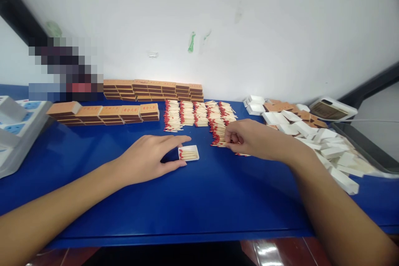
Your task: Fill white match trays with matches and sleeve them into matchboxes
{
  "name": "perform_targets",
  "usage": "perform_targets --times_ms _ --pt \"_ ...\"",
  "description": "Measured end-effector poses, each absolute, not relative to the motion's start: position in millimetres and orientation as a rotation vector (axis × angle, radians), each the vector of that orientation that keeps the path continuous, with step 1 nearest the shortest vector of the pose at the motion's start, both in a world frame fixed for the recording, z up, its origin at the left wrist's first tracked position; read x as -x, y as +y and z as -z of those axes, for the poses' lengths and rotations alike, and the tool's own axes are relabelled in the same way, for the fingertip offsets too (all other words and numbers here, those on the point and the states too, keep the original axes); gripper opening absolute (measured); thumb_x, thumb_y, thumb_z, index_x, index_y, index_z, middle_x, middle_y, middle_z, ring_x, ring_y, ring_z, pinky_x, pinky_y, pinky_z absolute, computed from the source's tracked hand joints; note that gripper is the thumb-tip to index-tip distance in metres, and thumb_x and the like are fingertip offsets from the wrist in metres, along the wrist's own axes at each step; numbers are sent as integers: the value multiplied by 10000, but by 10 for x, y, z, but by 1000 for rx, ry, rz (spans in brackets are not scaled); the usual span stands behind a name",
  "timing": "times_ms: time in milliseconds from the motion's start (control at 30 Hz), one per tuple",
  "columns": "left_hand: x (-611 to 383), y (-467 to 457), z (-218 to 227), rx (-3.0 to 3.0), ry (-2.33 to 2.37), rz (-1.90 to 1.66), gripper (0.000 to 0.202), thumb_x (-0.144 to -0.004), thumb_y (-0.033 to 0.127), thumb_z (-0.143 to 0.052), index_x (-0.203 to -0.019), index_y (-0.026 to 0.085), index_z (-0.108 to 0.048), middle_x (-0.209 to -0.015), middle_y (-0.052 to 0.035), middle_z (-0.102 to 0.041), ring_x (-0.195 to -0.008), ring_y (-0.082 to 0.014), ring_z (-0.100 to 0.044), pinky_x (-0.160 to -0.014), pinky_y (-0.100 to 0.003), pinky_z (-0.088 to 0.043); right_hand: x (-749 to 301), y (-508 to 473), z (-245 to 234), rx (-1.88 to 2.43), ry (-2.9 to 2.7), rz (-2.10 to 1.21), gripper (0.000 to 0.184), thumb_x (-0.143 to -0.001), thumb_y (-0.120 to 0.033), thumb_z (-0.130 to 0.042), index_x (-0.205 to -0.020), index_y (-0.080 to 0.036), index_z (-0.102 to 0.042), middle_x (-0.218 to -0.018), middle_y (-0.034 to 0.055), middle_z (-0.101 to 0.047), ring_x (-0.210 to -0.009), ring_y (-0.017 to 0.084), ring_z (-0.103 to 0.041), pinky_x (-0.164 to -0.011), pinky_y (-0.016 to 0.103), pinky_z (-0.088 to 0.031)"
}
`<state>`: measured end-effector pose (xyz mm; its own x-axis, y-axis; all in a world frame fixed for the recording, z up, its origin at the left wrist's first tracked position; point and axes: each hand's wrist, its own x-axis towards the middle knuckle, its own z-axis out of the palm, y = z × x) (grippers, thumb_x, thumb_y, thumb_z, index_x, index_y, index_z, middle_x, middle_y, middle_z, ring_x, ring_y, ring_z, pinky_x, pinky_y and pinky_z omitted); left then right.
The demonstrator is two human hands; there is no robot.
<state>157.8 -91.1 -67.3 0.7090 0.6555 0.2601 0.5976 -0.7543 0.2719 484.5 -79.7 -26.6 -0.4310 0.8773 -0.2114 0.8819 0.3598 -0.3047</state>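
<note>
A small white matchbox tray (195, 158) lies on the blue table with some red-tipped matches in it, heads to the left. My left hand (149, 156) steadies the tray's left end between thumb and fingers, the index finger reaching past its far edge. Rows of loose matches (201, 114) lie beyond it. At the near right part of these matches is my right hand (249, 137), fingers curled and pinched at the match ends. Its palm and knuckles partly hide what is between the fingertips.
Stacked orange matchboxes (120, 113) stand at the left, with another row (152, 89) along the wall. To the right lies a heap of white trays (330, 145) and box sleeves. A power strip (21, 133) stands far left; a dark bin (368, 145) and a white cable are far right.
</note>
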Motion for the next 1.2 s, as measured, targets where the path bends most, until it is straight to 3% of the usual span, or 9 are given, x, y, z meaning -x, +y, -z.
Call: perform_targets --times_ms 167,333,467,767,1033,1200 --pt "-1599 -910 680 -2685 1026 -506 612 -982 449 -722 -1534 281 -516 -990 27 -779 -580 -106 -613 -597 -246 -451 -4764 -832 179 -1659 2700 636 64 -819 -159 -663 -804 -221 -664 -719 -16 -686 -637 146 -591 -585 282 -396" --pt "-1663 -921 678 -2591 1045 -465 741 -973 440 -728 -1611 328 -369 -1220 33 -775 -653 -108 -673 -610 -245 -474 -4479 -939 179 -1491 2950 748 36 -865 -209 -690 -831 -206 -677 -762 -16 -654 -675 133 -572 -619 269 -408" --pt "-1701 -948 679 -2557 1036 -456 777 -968 455 -728 -1626 340 -330 -1251 28 -771 -729 -123 -725 -631 -245 -494 -4234 -1033 315 -1397 3032 803 56 -883 -140 -673 -865 -193 -662 -780 -20 -634 -701 125 -562 -652 262 -402" --pt "-1705 -970 657 -2574 1020 -451 785 -976 444 -721 -1637 318 -317 -1266 -4 -772 -820 -154 -761 -647 -245 -501 -4139 -1041 437 -1418 3026 844 110 -964 -217 -701 -871 -190 -647 -834 0 -658 -712 130 -549 -642 267 -371" --pt "-1694 -961 675 -2584 1014 -453 777 -980 462 -719 -1630 356 -306 -1274 33 -763 -772 -126 -741 -622 -238 -488 -4212 -1029 389 -1386 3026 696 56 -937 -157 -645 -895 -189 -664 -846 9 -657 -745 143 -558 -661 272 -369" --pt "-1675 -966 651 -2580 1035 -441 771 -975 437 -724 -1627 359 -319 -1247 41 -770 -713 -119 -711 -629 -237 -494 -4283 -1009 308 -1417 3015 606 97 -979 -213 -620 -921 -191 -695 -838 26 -673 -754 157 -577 -667 283 -380"
